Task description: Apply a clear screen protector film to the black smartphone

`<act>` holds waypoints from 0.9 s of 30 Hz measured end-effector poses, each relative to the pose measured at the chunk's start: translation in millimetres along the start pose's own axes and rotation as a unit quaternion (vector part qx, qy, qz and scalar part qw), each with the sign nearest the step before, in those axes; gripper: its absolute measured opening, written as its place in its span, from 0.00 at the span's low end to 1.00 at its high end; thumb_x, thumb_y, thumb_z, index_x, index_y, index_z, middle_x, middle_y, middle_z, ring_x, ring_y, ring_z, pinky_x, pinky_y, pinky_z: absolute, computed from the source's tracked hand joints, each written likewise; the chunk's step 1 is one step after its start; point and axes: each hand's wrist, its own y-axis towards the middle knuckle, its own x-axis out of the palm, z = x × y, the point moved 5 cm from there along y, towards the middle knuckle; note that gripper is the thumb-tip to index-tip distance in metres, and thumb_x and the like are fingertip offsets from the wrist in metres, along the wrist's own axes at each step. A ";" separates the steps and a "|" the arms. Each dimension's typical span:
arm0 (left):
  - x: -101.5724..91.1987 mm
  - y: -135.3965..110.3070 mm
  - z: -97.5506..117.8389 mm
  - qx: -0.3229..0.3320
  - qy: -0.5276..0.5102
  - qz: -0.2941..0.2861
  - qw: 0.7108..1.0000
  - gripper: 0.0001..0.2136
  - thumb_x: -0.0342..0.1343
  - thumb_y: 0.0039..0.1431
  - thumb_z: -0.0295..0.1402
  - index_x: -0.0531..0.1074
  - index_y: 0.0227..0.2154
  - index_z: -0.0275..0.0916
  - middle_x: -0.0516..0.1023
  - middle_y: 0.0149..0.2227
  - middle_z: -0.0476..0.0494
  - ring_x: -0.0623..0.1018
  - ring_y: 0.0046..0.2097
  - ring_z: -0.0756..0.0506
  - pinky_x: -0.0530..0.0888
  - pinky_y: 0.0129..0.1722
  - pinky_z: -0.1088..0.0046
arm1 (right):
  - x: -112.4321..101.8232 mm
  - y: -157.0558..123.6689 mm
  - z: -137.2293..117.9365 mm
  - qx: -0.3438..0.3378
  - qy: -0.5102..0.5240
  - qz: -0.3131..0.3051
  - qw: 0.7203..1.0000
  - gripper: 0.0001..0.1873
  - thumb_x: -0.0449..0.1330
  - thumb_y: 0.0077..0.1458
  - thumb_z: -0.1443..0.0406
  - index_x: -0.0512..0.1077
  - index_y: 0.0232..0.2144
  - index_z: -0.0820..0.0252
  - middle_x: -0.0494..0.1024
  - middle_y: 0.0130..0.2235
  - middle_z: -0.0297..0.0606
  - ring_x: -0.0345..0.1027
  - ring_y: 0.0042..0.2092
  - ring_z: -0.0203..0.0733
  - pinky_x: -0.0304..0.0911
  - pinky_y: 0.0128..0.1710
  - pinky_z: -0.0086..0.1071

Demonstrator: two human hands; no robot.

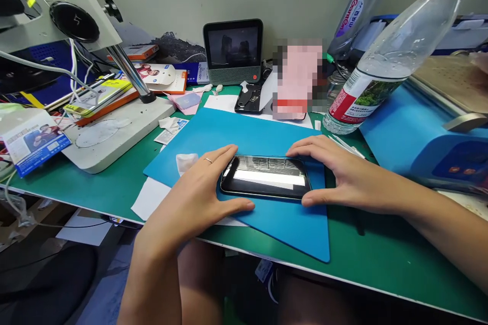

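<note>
A black smartphone point(267, 177) lies face up and lengthwise across the blue mat point(244, 127), its glass reflecting a bright white band. My left hand point(206, 188) curves around its left end; the fingertips are at the far left corner, and the thumb stretches out just short of the near edge. At the other end, my right hand point(339, 175) has its fingertips on the far edge and its thumb at the near right corner. A crumpled white wipe point(186, 163) sits beside my left hand, partly hidden by it.
Behind the mat stand a small smart display point(234, 51) and a dark phone part point(249, 98). A leaning water bottle point(366, 81) and a blue machine point(427, 137) occupy the right side. The white microscope stand point(114, 134) and stacked boxes point(102, 96) are at left.
</note>
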 end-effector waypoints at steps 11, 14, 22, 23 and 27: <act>-1.7 12.3 -15.2 0.036 -0.025 -0.005 0.999 0.34 0.65 0.57 0.57 0.69 0.64 0.53 0.76 0.61 0.44 0.76 0.59 0.31 0.74 0.58 0.50 | 1.6 -1.2 -0.9 0.012 -0.001 -0.022 1.000 0.43 0.72 0.42 0.39 0.75 0.57 0.50 0.76 0.57 0.48 0.69 0.58 0.64 0.67 0.58 0.56; 1.0 14.0 -16.7 0.048 -0.024 -0.006 0.999 0.33 0.64 0.57 0.59 0.69 0.63 0.55 0.77 0.60 0.45 0.77 0.58 0.31 0.76 0.56 0.50 | 2.3 -1.9 -2.9 0.013 0.000 -0.035 0.999 0.43 0.71 0.44 0.39 0.74 0.58 0.51 0.75 0.57 0.48 0.69 0.59 0.62 0.68 0.57 0.53; -0.4 11.6 -15.9 0.097 0.008 0.027 0.995 0.29 0.61 0.59 0.60 0.71 0.61 0.57 0.80 0.58 0.48 0.81 0.52 0.33 0.77 0.52 0.56 | 2.8 -5.3 -3.5 0.016 0.003 -0.039 0.999 0.43 0.73 0.45 0.41 0.72 0.58 0.53 0.74 0.58 0.48 0.68 0.60 0.60 0.68 0.57 0.50; -0.2 10.9 -16.1 0.102 0.014 0.028 0.994 0.29 0.60 0.60 0.60 0.71 0.61 0.57 0.80 0.57 0.49 0.81 0.52 0.34 0.77 0.51 0.57 | 2.8 -5.8 -4.0 0.018 0.003 -0.040 0.999 0.42 0.73 0.45 0.41 0.72 0.58 0.53 0.74 0.58 0.48 0.67 0.59 0.60 0.68 0.57 0.50; 1.7 9.3 -19.2 0.100 0.038 0.028 0.994 0.29 0.60 0.60 0.59 0.69 0.62 0.59 0.81 0.56 0.50 0.82 0.49 0.34 0.78 0.50 0.58 | 2.2 -6.7 -7.1 0.019 0.007 -0.040 0.999 0.40 0.72 0.47 0.42 0.73 0.57 0.53 0.74 0.58 0.48 0.67 0.59 0.60 0.68 0.56 0.50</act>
